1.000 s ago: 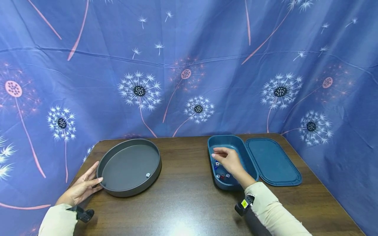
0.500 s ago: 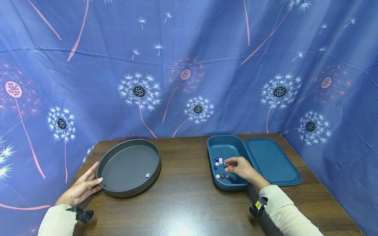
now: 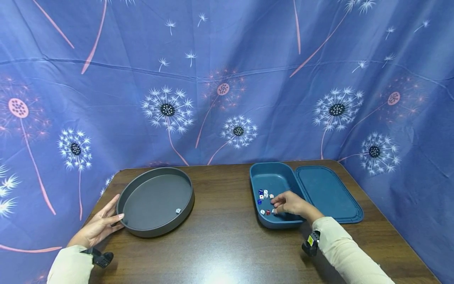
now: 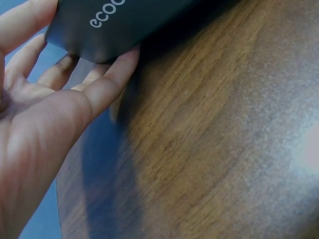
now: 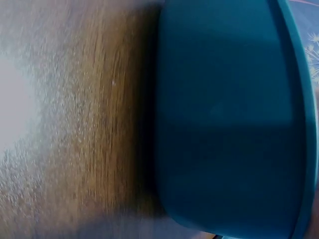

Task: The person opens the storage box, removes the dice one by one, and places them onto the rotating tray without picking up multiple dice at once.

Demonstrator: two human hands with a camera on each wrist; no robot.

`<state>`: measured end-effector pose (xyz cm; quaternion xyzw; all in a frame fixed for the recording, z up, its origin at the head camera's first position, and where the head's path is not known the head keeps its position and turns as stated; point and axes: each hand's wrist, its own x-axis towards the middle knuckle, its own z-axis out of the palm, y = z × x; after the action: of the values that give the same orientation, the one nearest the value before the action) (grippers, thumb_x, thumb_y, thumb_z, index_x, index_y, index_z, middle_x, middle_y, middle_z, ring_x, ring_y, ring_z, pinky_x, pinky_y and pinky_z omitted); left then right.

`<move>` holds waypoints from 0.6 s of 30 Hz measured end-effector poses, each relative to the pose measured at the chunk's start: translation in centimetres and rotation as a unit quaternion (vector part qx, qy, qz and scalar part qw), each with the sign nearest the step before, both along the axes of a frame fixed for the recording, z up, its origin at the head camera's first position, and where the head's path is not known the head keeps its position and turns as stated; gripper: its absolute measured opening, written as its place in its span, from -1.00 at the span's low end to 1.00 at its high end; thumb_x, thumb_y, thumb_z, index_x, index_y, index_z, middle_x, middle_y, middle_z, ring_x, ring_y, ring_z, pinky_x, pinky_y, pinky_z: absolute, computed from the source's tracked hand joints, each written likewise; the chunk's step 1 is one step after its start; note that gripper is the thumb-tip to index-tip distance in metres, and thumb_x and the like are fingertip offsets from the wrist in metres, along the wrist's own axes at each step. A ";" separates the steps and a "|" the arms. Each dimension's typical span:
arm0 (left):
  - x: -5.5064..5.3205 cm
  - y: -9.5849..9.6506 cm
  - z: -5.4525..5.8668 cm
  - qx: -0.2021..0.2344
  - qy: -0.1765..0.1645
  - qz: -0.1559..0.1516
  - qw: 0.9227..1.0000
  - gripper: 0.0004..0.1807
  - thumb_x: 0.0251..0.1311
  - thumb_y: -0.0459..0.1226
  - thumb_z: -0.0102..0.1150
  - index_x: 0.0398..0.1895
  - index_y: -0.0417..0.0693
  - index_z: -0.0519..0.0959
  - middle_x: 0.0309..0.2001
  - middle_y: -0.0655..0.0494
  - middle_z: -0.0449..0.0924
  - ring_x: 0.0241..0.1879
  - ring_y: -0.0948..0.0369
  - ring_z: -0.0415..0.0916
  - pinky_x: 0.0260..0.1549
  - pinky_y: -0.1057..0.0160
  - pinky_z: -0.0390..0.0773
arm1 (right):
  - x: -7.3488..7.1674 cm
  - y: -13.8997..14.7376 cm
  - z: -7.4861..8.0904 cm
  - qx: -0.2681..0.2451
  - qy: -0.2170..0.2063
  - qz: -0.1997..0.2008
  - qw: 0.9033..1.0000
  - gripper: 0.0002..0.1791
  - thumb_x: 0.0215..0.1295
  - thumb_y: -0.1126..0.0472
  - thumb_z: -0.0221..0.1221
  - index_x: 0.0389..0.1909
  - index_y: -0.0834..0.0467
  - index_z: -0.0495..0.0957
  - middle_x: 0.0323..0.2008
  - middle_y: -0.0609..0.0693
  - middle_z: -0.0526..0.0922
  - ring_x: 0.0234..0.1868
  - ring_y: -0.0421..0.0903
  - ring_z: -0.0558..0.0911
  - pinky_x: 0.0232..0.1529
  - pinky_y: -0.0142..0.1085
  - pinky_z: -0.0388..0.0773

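Note:
My left hand (image 3: 98, 225) rests against the left outer wall of a round dark grey tray (image 3: 156, 199), fingers spread and fairly straight. In the left wrist view, the fingertips of this hand (image 4: 55, 107) touch the tray's lower side, which bears white lettering. One white die (image 3: 178, 211) lies inside the tray. My right hand (image 3: 293, 205) is inside a blue rectangular container (image 3: 271, 225). Its thumb and fingers stand apart close to a white die (image 3: 273, 212), partly hidden by the thumb. A red die (image 3: 268, 212) and several white and blue dice lie left of the hand.
A blue lid (image 3: 328, 195) lies flat on the wooden table (image 3: 220, 221), right against the container. Behind the table hangs a blue dandelion-print cloth (image 3: 198, 98). In the right wrist view, the container's outer wall (image 5: 229, 119) fills much of the frame.
My right hand has moved from the container's far left part toward its near right, uncovering several dice, and its fingers have lowered toward the near white die. My left hand stays at the tray.

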<state>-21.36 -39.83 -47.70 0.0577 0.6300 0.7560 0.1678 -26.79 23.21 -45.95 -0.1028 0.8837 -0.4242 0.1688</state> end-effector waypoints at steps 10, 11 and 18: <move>-0.2 0.0 -0.1 0.003 -0.001 0.001 1.000 -0.05 0.36 -0.48 -0.08 0.51 0.23 -0.46 0.39 0.01 -0.90 0.03 0.65 0.33 -0.09 0.27 0.54 | -0.3 -0.1 -0.3 0.030 -0.002 0.028 0.999 -0.69 -0.12 0.53 0.38 -0.27 0.35 0.59 -0.44 0.02 0.53 -0.38 -0.15 0.46 -0.41 -0.41 0.47; -0.2 -0.1 -0.1 0.006 0.001 0.000 1.000 -0.05 0.37 -0.49 -0.09 0.51 0.22 -0.46 0.38 0.00 -0.90 0.04 0.65 0.33 -0.09 0.27 0.54 | -0.4 -0.1 -0.3 0.033 0.001 0.032 0.999 -0.69 -0.13 0.53 0.38 -0.29 0.34 0.58 -0.45 0.01 0.52 -0.38 -0.15 0.46 -0.42 -0.42 0.46; 0.0 -0.2 -0.2 0.025 0.005 -0.006 1.000 -0.06 0.36 -0.50 -0.09 0.50 0.21 -0.45 0.36 -0.01 -0.93 0.07 0.60 0.35 -0.09 0.28 0.54 | -0.4 -0.2 -0.3 0.036 0.019 0.060 0.997 -0.73 -0.12 0.51 0.38 -0.35 0.32 0.56 -0.46 0.03 0.51 -0.40 -0.16 0.45 -0.44 -0.43 0.42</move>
<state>-21.33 -40.00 -47.88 0.0693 0.6110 0.7705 0.1678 -27.20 22.98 -46.29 -0.1579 0.8937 -0.3792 0.1805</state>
